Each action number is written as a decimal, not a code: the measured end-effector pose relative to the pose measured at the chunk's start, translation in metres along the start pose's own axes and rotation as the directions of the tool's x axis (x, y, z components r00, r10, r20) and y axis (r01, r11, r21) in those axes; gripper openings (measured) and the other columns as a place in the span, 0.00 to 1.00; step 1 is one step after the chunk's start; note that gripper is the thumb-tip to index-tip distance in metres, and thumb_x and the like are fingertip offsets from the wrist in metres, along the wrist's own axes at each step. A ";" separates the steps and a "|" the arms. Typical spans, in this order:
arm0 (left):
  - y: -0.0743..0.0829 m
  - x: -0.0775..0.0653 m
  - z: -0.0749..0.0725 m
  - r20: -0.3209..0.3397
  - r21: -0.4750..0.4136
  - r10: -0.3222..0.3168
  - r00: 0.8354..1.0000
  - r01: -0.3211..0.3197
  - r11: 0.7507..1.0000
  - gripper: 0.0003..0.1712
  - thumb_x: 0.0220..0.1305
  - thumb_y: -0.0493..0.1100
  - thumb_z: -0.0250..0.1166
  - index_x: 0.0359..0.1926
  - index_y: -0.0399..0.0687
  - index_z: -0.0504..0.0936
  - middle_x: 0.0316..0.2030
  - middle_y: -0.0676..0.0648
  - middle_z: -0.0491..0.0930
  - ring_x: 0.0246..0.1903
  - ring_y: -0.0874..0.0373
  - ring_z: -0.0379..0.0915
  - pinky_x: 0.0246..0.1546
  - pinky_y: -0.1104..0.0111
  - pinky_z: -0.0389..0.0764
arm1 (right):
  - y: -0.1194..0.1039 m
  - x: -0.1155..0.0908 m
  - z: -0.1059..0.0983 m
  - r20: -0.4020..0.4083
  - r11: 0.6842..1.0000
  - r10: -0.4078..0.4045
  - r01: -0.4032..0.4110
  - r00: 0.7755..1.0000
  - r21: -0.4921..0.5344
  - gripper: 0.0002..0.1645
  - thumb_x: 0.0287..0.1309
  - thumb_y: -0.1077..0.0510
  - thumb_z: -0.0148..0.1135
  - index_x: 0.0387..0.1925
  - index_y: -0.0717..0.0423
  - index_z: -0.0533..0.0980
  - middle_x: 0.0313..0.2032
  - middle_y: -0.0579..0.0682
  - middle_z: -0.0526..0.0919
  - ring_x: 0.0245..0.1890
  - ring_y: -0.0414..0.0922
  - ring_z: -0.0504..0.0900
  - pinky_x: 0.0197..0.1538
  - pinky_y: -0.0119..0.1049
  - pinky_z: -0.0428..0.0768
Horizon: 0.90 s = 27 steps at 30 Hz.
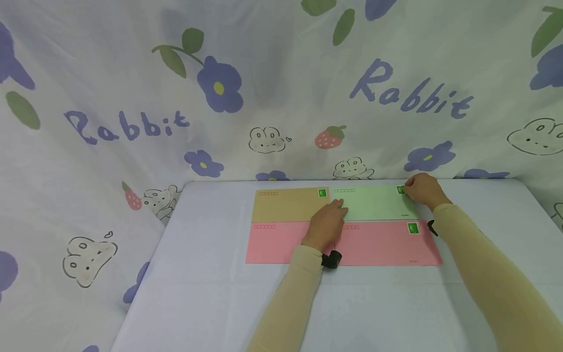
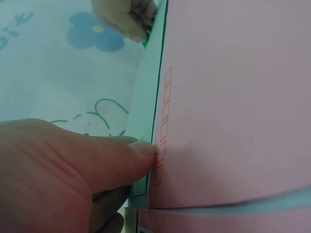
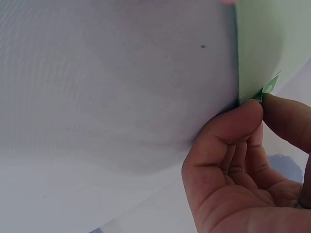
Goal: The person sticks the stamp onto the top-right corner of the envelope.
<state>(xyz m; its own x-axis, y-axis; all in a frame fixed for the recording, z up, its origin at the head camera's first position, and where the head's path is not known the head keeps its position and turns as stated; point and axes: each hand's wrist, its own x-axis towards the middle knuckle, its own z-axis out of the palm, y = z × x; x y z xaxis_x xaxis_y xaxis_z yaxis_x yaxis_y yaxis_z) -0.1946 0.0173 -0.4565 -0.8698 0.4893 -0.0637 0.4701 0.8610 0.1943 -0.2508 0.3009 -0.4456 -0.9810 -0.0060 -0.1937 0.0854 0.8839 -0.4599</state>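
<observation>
My right hand [image 1: 424,189] is at the top right corner of the light green envelope [image 1: 371,205]. Between thumb and forefinger it pinches a green postage stamp [image 3: 270,85], whose edge stands up from the paper in the right wrist view. The left hand [image 1: 326,223] rests on the lower left part of that envelope, fingers extended. In the left wrist view its thumb [image 2: 143,148] lies at the seam between the green envelope and the right pink envelope [image 1: 387,247]. That pink one bears a green stamp [image 1: 413,228] at its upper right.
A tan envelope [image 1: 286,208] with a stamp [image 1: 322,193] lies at the back left. Below it is another pink envelope [image 1: 270,247], partly covered by the left hand and sleeve. All lie on a white-covered table [image 1: 202,293]. A printed curtain [image 1: 281,88] hangs behind.
</observation>
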 end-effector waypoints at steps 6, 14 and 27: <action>0.000 0.000 0.000 -0.006 0.003 0.002 1.000 -0.002 1.000 0.22 0.65 0.42 0.57 0.61 0.51 0.73 0.66 0.51 0.62 0.67 0.60 0.53 0.66 0.69 0.54 | 0.000 0.000 0.002 -0.004 0.999 -0.027 0.027 1.000 -0.019 0.23 0.59 0.57 0.49 0.45 0.74 0.74 0.44 0.70 0.76 0.39 0.60 0.76 0.40 0.52 0.75; 0.000 -0.001 0.002 -0.007 -0.013 -0.003 1.000 0.003 1.000 0.22 0.65 0.42 0.57 0.61 0.51 0.73 0.66 0.51 0.62 0.67 0.60 0.52 0.66 0.69 0.53 | 0.003 0.003 0.005 -0.011 0.999 -0.016 0.016 1.000 -0.036 0.24 0.58 0.56 0.48 0.46 0.73 0.74 0.45 0.69 0.76 0.41 0.60 0.76 0.43 0.54 0.75; -0.001 0.000 0.001 -0.006 -0.015 0.000 1.000 0.000 1.000 0.22 0.66 0.43 0.56 0.61 0.51 0.72 0.66 0.51 0.61 0.67 0.60 0.52 0.67 0.69 0.53 | 0.000 0.001 0.003 -0.008 0.999 -0.013 0.012 1.000 -0.039 0.24 0.58 0.56 0.47 0.46 0.74 0.72 0.45 0.70 0.75 0.43 0.62 0.75 0.45 0.55 0.74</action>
<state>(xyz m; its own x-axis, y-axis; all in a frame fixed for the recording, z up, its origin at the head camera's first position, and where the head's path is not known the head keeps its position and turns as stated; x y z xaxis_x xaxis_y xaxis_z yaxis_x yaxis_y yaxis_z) -0.1944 0.0165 -0.4581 -0.8705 0.4887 -0.0579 0.4681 0.8586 0.2091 -0.2510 0.2997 -0.4480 -0.9833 -0.0136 -0.1812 0.0665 0.9012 -0.4284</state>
